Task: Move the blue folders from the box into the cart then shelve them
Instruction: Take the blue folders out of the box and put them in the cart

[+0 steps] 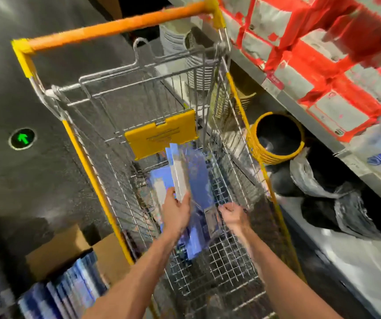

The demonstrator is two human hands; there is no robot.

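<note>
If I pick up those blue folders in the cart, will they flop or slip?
Probably fairly stiff: the blue folders stick out from the left hand without drooping. Their glossy covers look slippery, so they could slide apart. They look thin, so likely light.

On the dark speckled floor (5, 88) at our left we see a round marker (22, 138) with a bright green arrow. At the upper right we find rows of red-and-white packs (323, 65), a small red tag (274, 80) on the metal edge beneath them and, farther along, a blue label (379, 159). Lower down we make out a yellow ribbed tub (277, 137), dark inside, with black bundles (323, 203) partly in clear plastic just beside it, and blurred pale stacked ware (175, 42) at the top centre.
</note>
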